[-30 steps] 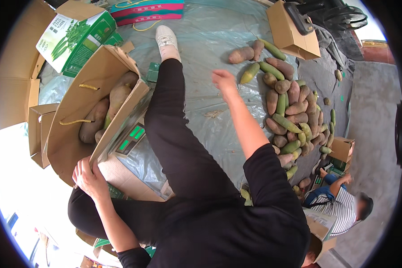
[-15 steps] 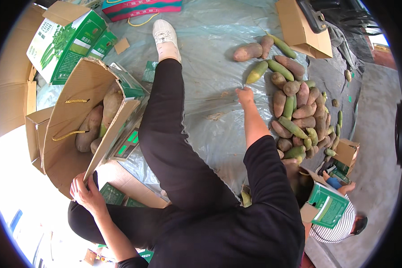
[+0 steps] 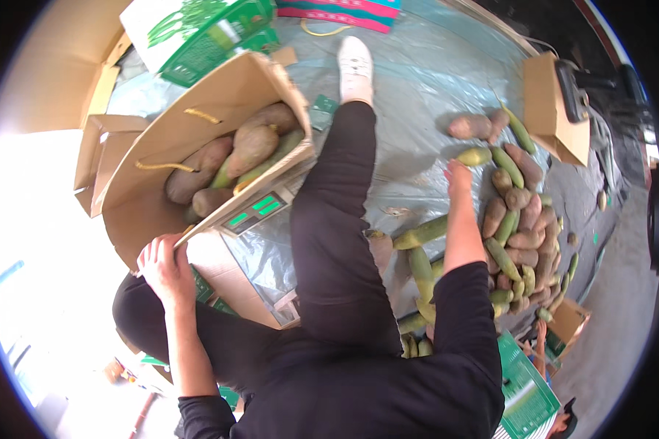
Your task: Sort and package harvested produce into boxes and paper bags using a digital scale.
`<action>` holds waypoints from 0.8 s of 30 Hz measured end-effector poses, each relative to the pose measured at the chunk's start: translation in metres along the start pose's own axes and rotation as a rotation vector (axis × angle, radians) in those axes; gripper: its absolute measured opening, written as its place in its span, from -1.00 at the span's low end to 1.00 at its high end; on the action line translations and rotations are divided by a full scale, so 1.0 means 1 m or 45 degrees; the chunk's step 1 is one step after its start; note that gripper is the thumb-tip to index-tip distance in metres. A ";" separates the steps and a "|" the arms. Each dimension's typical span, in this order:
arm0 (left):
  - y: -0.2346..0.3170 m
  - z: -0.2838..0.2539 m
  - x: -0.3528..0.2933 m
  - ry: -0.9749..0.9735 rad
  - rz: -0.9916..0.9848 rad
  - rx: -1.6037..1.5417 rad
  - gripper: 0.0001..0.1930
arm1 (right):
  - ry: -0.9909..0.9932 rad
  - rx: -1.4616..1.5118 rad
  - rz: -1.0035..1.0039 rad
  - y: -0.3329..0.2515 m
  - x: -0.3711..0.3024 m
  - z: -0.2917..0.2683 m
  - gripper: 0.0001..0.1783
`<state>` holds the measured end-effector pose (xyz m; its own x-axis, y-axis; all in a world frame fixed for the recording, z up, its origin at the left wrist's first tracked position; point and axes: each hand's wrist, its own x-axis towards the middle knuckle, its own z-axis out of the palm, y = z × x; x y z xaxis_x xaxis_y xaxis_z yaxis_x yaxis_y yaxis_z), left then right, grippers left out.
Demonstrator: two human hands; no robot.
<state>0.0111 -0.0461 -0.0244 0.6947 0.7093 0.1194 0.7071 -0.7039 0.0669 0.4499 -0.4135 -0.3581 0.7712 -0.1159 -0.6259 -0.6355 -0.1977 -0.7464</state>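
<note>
My left hand [image 3: 167, 265] grips the near edge of an open cardboard box [image 3: 135, 208] with yellow cord handles. Inside it lie reddish-brown roots [image 3: 255, 152], perhaps large radishes or sweet potatoes, and green radishes [image 3: 271, 159]. Beside the box, the scale [image 3: 258, 211] shows lit green displays. My right hand [image 3: 458, 175] is stretched out to the left edge of a produce heap. Its fingers are closed at the tip of a yellowish-green radish [image 3: 474, 156], which they seem to pinch. The heap mixes green radishes [image 3: 501, 257] and reddish-brown roots [image 3: 529, 212].
More green radishes [image 3: 422, 233] lie beside my stretched leg [image 3: 337, 212]. A green and white carton [image 3: 220, 44] and a pink bag [image 3: 337, 11] stand at the far left. An open brown box [image 3: 556, 110] is far right. Another person's arm [image 3: 540, 347] shows at lower right, behind a green carton [image 3: 523, 384].
The view has turned, shifting the scene rightward. More of the box's contents and the green radishes by my leg now show. My left hand keeps its hold; my right hand stays by the same radish.
</note>
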 end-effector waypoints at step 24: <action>-0.010 -0.004 -0.002 0.036 0.079 -0.123 -0.85 | -1.051 -0.072 -1.458 -0.296 -0.409 0.078 -0.60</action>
<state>0.0018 -0.0409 -0.0211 0.7320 0.6636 0.1541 0.6458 -0.7480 0.1531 0.3195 -0.2318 0.1017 0.5962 0.7242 0.3466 0.3361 0.1669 -0.9269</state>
